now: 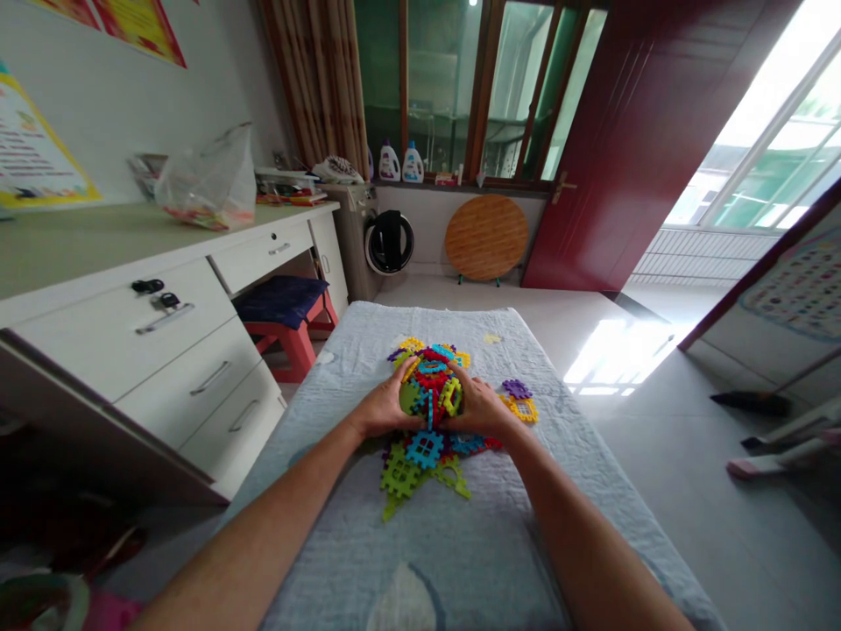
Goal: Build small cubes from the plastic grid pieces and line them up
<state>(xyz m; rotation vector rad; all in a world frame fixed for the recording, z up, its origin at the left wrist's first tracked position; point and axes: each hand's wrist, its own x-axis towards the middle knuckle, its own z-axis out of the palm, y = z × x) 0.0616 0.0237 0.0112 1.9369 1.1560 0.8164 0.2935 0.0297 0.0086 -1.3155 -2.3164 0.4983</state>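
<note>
A ball-shaped cluster of interlocked plastic tiles [434, 386], red, green, yellow and blue, sits on a pale blue quilted cloth [420, 543]. My left hand [381, 405] cups its left side and my right hand [483, 407] cups its right side, so both grip the cluster. Loose flat tiles lie around it: green and blue ones [413, 464] just in front, a purple and a yellow one [520, 400] to the right, and more yellow and purple ones [411, 346] behind.
A white desk with drawers [164, 342] runs along the left, bearing a plastic bag [207, 184]. A red stool with a blue cushion [289, 320] stands under it. A round wooden tabletop [486, 237] leans against the far wall. A dark red door [631, 149] stands open at right.
</note>
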